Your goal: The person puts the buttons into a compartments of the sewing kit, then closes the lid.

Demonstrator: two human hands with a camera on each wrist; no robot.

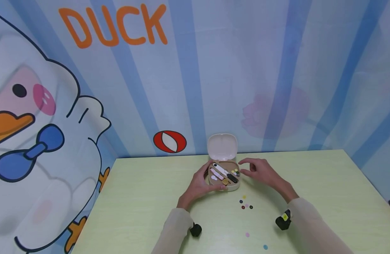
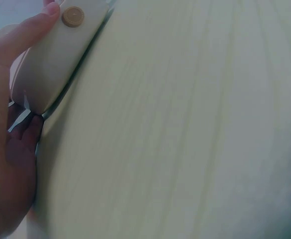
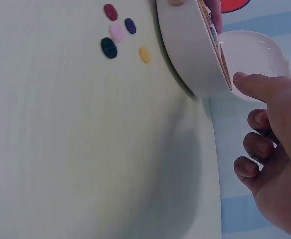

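Observation:
A small beige case (image 1: 232, 188), its white lid (image 1: 222, 146) raised, stands near the table's back edge. My left hand (image 1: 199, 182) grips its left side, thumb along the front wall near a round brown clasp (image 2: 73, 16). Inside the case lie a white and black pen-like tool (image 1: 226, 172), a pink and white stick (image 1: 216, 174), a gold round piece (image 1: 225, 181) and several small buttons (image 1: 235, 171) at the right. My right hand (image 1: 261, 171) hovers at the case's right rim, thumb and forefinger apart, other fingers loosely curled. Nothing shows in its fingers.
In front of the case, several small coloured discs or buttons (image 1: 247, 205) lie on the pale table (image 1: 134, 211). A pink disc (image 1: 247, 234) and a blue disc (image 1: 265, 247) are nearer me. A printed duck curtain (image 1: 207, 77) hangs behind the table.

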